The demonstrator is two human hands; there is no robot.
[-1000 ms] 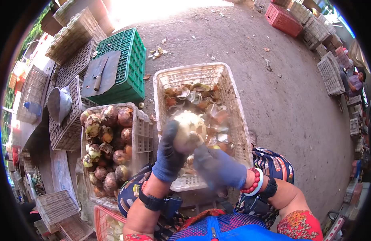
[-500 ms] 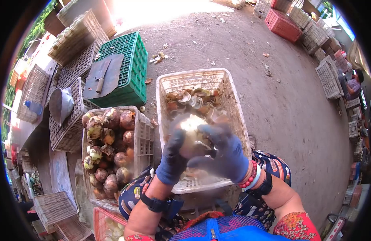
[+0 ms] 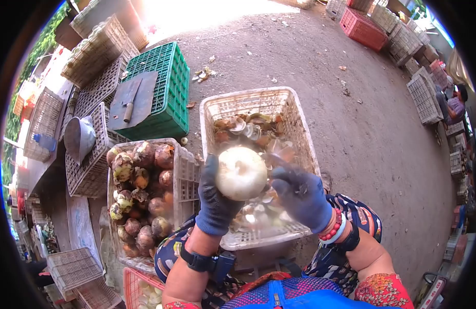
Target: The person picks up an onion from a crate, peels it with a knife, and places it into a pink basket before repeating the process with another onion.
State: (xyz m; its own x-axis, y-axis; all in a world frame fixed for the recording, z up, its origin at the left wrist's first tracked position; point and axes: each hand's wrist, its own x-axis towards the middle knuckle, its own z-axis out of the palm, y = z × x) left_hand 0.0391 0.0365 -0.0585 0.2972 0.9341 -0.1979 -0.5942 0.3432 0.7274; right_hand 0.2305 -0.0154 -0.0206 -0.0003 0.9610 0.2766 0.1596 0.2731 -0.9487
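A pale peeled onion point(image 3: 241, 173) is gripped in my gloved left hand point(image 3: 216, 198), above a white crate point(image 3: 261, 237) of onion skins point(image 3: 256, 129). To its right, my gloved right hand point(image 3: 300, 194) has curled fingers around something dark and blurred that I cannot make out; it stands apart from the onion. Left of my hands, a second crate point(image 3: 185, 177) is filled with unpeeled reddish-brown onions point(image 3: 156, 205). At the bottom, a pink crate point(image 3: 132, 288) holds pale peeled onions point(image 3: 149, 294).
A green crate point(image 3: 177, 92) stands at upper left with a dark board point(image 3: 145, 98) and a knife point(image 3: 129, 109) on it. Beside it, a metal bowl point(image 3: 79, 138) rests on stacked crates. A person point(image 3: 456, 108) sits at far right, near more crates.
The onion has turned and now shows a smooth white face. My right hand has moved right, away from the onion, while my left hand has shifted slightly left and up with it.
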